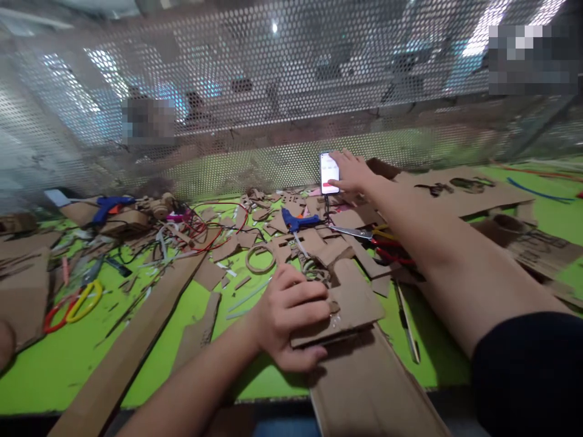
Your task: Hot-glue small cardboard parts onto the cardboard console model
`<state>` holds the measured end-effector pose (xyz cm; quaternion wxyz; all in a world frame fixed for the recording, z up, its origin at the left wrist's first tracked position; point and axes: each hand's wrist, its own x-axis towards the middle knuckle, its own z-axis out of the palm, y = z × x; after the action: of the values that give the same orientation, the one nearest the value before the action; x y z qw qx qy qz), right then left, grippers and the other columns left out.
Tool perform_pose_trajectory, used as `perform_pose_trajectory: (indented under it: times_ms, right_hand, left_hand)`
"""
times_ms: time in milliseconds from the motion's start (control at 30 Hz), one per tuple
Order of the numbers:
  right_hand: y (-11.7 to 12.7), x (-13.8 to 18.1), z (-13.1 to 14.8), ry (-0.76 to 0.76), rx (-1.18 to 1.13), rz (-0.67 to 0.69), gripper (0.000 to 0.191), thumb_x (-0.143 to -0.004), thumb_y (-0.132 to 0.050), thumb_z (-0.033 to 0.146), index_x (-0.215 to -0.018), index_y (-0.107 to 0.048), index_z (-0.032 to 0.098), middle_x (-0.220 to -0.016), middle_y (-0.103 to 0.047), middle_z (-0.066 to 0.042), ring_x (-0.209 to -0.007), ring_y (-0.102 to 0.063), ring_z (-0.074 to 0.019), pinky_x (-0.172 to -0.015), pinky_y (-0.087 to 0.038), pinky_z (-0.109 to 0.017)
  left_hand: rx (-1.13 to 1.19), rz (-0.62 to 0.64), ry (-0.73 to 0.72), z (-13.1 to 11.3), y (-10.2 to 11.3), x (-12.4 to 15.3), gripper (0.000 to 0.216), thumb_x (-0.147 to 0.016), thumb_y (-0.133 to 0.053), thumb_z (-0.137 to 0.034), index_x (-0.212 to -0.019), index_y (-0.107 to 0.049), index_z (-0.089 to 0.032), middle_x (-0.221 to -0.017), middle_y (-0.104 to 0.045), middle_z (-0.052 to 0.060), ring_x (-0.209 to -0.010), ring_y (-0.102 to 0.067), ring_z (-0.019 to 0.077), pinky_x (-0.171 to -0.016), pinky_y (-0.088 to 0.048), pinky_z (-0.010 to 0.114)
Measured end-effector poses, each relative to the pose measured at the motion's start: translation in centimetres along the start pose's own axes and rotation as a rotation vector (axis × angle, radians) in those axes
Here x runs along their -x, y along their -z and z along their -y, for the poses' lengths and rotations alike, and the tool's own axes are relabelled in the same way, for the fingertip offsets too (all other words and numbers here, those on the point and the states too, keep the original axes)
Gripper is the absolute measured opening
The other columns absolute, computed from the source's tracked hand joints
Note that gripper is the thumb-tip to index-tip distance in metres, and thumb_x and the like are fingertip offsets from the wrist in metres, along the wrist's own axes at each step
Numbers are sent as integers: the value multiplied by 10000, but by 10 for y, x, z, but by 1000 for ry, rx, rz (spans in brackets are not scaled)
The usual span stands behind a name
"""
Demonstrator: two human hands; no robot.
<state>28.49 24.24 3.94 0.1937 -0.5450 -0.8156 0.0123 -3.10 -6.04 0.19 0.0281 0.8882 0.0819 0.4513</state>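
My left hand (296, 318) is closed on a cardboard piece (357, 303), fingers over the top and thumb at its near edge. A longer cardboard strip (373, 388) lies under that piece and reaches past the table's front edge. My right arm stretches far forward, and my right hand (353, 173) is at a smartphone (328, 179) standing upright by the mesh screen. Its outstretched fingers and thumb overlap the phone's lit display. Close by on the table are a blue glue gun (298, 220) and scissors (353, 232), partly hidden by my forearm.
A perforated metal screen (255, 115) runs along the back. Cardboard scraps cover much of the green table (237, 364). At left lie red-and-yellow scissors (84, 300), another blue glue gun (109, 207) and a long cardboard strip (136, 346). A cutter knife (405, 321) lies at right.
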Motion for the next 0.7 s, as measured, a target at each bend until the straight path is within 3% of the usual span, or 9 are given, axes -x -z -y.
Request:
perform_pose_trajectory:
  times_ms: [100, 200, 300, 433, 533, 700]
  right_hand:
    - [-5, -21, -12, -17, 72, -5, 1093, -952, -672, 565, -1779, -96, 143, -1869, -113, -192, -1724, -16, -480, -1358, -49, -751]
    - [-12, -30, -22, -36, 106, -23, 1097, -970, -632, 610, -1779, -65, 133, -1864, -112, -213, -1719, -38, -491, -1342, -79, -772]
    - [-18, -30, -30, -58, 121, -44, 1030, -981, -611, 632, -1778, -133, 187, -1866, -113, -202, -1718, -79, -480, -1324, -93, -793]
    - [-26, -22, -37, -100, 128, -51, 878, -972, -600, 707, -1709, -379, 283, -1876, -83, -166, -1701, -89, -528, -1274, -75, -855]
    - [-33, -13, -37, -115, 117, -107, 891, -994, -586, 674, -1732, -311, 257, -1870, -53, -193, -1687, -149, -507, -1290, -121, -813]
    - [-52, -2, -33, -124, 83, -200, 805, -1058, -487, 575, -1720, -272, 172, -1748, -343, -257, -1561, -395, -428, -1262, -325, -651]
  left_hand:
    - [-14, -4, -3, 0, 0, 0, 406, -859, -626, -545, -1082, -669, -209, -1054, -779, 98, -848, -572, 255, -821, -431, 463]
    - [-15, -17, 2, 0, -1, -1, 378, -877, -605, -541, -1052, -669, -211, -1022, -772, 94, -832, -560, 250, -818, -428, 466]
    - [-18, -30, -8, -1, -2, -1, 379, -882, -599, -536, -1039, -673, -199, -1008, -773, 95, -831, -557, 247, -805, -435, 465]
    - [-14, -44, -5, -1, -2, -2, 377, -881, -592, -530, -1040, -679, -199, -1006, -775, 100, -830, -580, 254, -791, -432, 463]
    - [-6, -57, -9, 0, -3, -1, 378, -880, -589, -521, -1050, -680, -197, -1015, -774, 102, -835, -587, 254, -787, -417, 455]
    - [8, -57, -20, 0, -3, -2, 391, -881, -599, -505, -1065, -691, -172, -1051, -772, 121, -870, -586, 258, -805, -404, 449]
